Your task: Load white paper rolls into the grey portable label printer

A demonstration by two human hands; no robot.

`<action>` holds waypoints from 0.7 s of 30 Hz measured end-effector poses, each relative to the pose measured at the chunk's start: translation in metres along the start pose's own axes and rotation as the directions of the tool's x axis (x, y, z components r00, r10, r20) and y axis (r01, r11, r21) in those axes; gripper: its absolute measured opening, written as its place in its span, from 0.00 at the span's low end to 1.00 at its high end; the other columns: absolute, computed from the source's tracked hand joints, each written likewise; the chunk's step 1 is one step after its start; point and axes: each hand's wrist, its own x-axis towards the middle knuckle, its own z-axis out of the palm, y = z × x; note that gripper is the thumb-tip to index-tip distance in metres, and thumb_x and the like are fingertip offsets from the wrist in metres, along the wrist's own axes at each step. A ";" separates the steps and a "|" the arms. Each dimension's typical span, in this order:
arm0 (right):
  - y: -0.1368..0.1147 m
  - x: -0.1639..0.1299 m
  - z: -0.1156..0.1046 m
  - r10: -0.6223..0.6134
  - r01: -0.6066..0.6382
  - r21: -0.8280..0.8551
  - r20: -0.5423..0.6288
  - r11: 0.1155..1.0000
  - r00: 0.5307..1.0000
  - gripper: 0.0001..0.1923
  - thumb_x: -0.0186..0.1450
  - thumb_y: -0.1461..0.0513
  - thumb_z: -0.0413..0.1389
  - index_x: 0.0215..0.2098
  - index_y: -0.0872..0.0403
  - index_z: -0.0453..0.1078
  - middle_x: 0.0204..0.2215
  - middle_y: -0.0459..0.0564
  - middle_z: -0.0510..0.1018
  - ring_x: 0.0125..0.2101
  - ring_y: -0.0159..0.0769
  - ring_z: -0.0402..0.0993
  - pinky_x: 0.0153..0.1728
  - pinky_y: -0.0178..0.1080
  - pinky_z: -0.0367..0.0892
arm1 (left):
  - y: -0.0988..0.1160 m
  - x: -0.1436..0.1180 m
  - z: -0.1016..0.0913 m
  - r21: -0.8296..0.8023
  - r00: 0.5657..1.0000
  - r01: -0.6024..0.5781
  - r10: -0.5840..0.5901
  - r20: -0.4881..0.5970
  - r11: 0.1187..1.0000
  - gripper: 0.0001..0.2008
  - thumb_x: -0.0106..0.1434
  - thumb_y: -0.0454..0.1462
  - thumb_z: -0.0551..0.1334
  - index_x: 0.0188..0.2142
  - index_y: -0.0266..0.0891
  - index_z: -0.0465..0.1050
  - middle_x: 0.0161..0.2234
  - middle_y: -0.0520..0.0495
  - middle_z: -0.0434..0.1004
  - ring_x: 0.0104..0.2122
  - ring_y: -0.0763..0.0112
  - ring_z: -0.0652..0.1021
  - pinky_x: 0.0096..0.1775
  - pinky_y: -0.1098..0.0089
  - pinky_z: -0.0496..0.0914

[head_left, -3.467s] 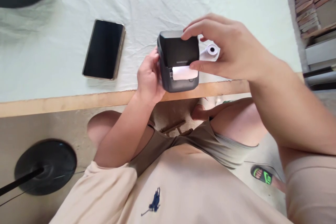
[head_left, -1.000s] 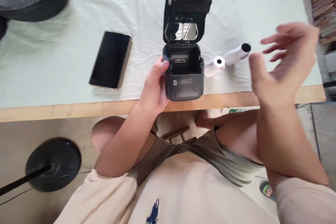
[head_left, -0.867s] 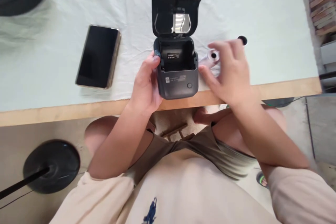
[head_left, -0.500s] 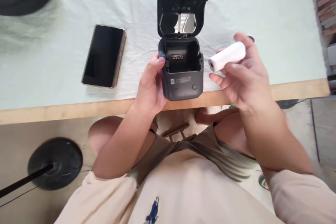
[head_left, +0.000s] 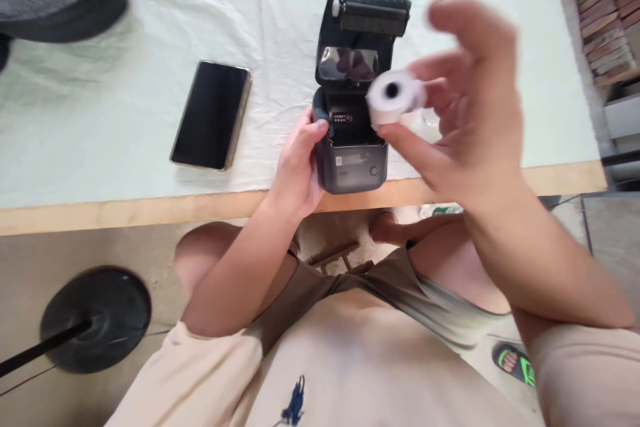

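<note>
White paper roll in the right hand: pinching it, holding it over the right part of the open compartment of a dark grey portable printer. Clasping the printer by its left side with the left hand. Bringing the roll closer than half a second ago, from beside the printer, and now turning its cored end upward. Keeping the hinged lid raised, unlike its shut position some seconds earlier. Blocking the compartment's right side with roll and hand. Leaving a dark-screened smartphone lying on the pale tablecloth, left of the printer. Showing farther out a black, cropped object at upper left, too incomplete to name, stacked bricks at upper right, and a round black base with a pole on the floor.
</note>
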 end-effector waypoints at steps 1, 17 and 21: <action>-0.006 0.007 0.000 -0.033 0.045 -0.155 0.081 0.987 0.996 0.33 0.65 0.61 0.62 0.66 0.37 0.62 0.65 0.41 0.75 0.52 0.42 0.79 0.50 0.45 0.77 | 0.000 0.000 0.000 0.010 1.000 -0.002 0.002 0.000 1.000 0.04 0.72 0.36 0.62 0.43 0.41 0.76 0.37 0.50 0.81 0.44 0.66 0.83 0.48 0.71 0.78; -0.019 -0.020 0.015 -0.308 0.326 -0.465 0.116 0.823 0.944 0.10 0.75 0.60 0.55 0.36 0.47 0.77 0.32 0.42 0.86 0.38 0.39 0.85 0.43 0.46 0.70 | -0.002 0.000 -0.009 0.049 0.998 0.038 -0.040 0.038 0.998 0.08 0.66 0.38 0.69 0.44 0.43 0.74 0.37 0.52 0.82 0.36 0.68 0.83 0.41 0.70 0.77; -0.018 -0.017 0.006 -0.265 0.274 -0.291 0.071 0.917 0.962 0.06 0.73 0.57 0.59 0.39 0.47 0.76 0.36 0.44 0.86 0.44 0.41 0.85 0.48 0.47 0.75 | -0.002 -0.003 -0.009 0.129 1.000 0.005 -0.004 -0.005 0.992 0.16 0.56 0.33 0.73 0.42 0.41 0.74 0.34 0.54 0.81 0.33 0.70 0.82 0.37 0.72 0.77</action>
